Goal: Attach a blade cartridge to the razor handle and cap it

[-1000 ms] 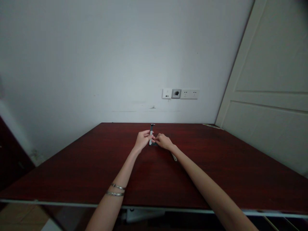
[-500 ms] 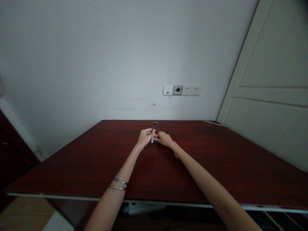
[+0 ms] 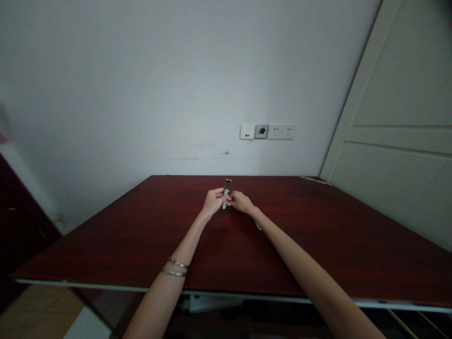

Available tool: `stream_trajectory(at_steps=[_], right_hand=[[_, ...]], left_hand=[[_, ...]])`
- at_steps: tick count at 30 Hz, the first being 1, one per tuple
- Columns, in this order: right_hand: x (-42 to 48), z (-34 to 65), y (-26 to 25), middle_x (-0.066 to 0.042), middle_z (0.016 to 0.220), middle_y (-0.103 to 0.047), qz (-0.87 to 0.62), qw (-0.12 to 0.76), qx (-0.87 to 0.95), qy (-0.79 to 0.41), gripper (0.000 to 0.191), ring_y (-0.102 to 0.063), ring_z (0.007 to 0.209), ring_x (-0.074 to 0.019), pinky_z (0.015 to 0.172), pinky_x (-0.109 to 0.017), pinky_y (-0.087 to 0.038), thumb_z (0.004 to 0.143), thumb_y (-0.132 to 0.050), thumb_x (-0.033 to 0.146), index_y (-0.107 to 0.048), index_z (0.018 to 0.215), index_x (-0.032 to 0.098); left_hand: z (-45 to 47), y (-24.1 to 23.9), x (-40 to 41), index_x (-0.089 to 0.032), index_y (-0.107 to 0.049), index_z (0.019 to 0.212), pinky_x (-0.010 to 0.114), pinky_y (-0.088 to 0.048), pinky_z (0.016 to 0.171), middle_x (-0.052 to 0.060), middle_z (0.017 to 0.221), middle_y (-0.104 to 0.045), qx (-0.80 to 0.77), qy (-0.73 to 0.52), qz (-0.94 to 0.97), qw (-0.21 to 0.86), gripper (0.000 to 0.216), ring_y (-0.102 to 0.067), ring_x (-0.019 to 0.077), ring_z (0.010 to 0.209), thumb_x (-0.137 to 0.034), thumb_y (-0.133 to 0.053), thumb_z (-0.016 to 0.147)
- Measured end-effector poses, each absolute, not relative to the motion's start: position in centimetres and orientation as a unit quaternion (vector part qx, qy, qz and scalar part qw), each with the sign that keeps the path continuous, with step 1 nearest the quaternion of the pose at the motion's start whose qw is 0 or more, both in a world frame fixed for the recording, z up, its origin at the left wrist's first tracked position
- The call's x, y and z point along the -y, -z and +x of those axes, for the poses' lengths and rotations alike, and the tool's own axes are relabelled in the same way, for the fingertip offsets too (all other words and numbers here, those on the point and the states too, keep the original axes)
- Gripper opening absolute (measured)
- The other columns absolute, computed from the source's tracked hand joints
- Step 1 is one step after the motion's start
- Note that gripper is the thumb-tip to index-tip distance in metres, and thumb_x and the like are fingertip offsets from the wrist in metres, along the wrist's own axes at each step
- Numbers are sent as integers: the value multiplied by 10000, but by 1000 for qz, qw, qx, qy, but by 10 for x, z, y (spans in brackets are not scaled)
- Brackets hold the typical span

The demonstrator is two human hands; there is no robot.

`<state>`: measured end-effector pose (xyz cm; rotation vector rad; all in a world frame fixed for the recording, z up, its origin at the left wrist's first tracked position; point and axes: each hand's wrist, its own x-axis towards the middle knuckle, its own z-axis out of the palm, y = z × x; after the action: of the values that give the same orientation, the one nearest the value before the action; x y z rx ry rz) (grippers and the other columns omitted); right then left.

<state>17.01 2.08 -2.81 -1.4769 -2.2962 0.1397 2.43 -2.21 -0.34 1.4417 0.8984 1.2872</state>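
Both my arms reach far out over a dark red wooden table [image 3: 141,235]. My left hand [image 3: 213,201] is closed around a slim white-handled tool with a dark head [image 3: 226,186], held roughly upright above the table. My right hand [image 3: 240,201] meets it from the right, its fingertips pinched at the handle's lower part. A small pale stick-like object [image 3: 258,226] lies on the table just beside my right forearm. Two silver bracelets [image 3: 174,267] sit on my left wrist.
A white wall stands behind the table with a row of sockets [image 3: 267,131]. A cream panelled door [image 3: 395,132] stands at the right. The table's near edge has a pale trim [image 3: 88,286]. Dark furniture [image 3: 17,221] is at the far left.
The hands and the tool have stayed together with only a slight shift; the camera view has tilted a little, moving the scene upward in the picture.
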Motion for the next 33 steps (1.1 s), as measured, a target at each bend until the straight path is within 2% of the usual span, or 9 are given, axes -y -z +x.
stream_trajectory(at_steps=[5, 8, 13, 16, 20, 23, 33], right_hand=[[-24, 175, 24, -76, 957, -655, -521, 248, 815, -63, 212, -588, 832, -168, 620, -202, -378, 782, -561, 341, -693, 819, 179], [-26, 182, 16, -49, 847, -684, -505, 280, 813, -76, 203, -601, 767, -146, 632, -196, -392, 785, -551, 304, -703, 811, 171], [-24, 200, -3, -45, 763, -698, -431, 404, 795, -140, 198, -610, 717, -160, 680, -236, -427, 742, -582, 303, -711, 750, 153], [-18, 208, -12, -55, 729, -687, -414, 444, 773, -187, 211, -597, 676, -160, 635, -248, -447, 714, -602, 320, -706, 734, 137], [-7, 210, -15, -51, 687, -659, -409, 453, 733, -300, 280, -555, 572, -128, 504, -228, -456, 686, -620, 371, -698, 769, 115], [1, 209, -14, -43, 700, -655, -394, 449, 721, -350, 293, -549, 573, -114, 480, -212, -471, 673, -630, 379, -702, 785, 118], [10, 207, -13, -52, 737, -663, -378, 446, 721, -371, 264, -571, 604, -123, 491, -218, -493, 694, -610, 345, -686, 772, 105]], left_hand=[[26, -6, 26, -85, -596, 906, 221, -478, 477, 66, 674, -672, -350, -544, 589, 485, 230, -630, 142, 511, -154, -641, 692], [28, -15, 28, -90, -601, 923, 226, -487, 503, 66, 705, -675, -332, -562, 600, 462, 256, -636, 142, 543, -186, -647, 691], [25, -30, 20, -97, -614, 976, 229, -483, 540, 72, 743, -680, -321, -574, 631, 411, 304, -642, 147, 588, -225, -640, 701], [21, -33, 12, -94, -631, 952, 228, -478, 544, 72, 731, -680, -329, -582, 637, 385, 292, -639, 147, 583, -220, -648, 689], [21, -24, 4, -93, -637, 944, 225, -472, 530, 69, 723, -679, -336, -585, 626, 390, 290, -636, 146, 566, -203, -653, 676], [26, -13, 4, -94, -638, 945, 239, -487, 549, 73, 752, -686, -331, -578, 618, 417, 313, -642, 151, 581, -210, -675, 657], [35, 0, 11, -99, -637, 943, 281, -520, 543, 102, 846, -695, -330, -552, 592, 485, 394, -656, 179, 594, -260, -738, 598]])
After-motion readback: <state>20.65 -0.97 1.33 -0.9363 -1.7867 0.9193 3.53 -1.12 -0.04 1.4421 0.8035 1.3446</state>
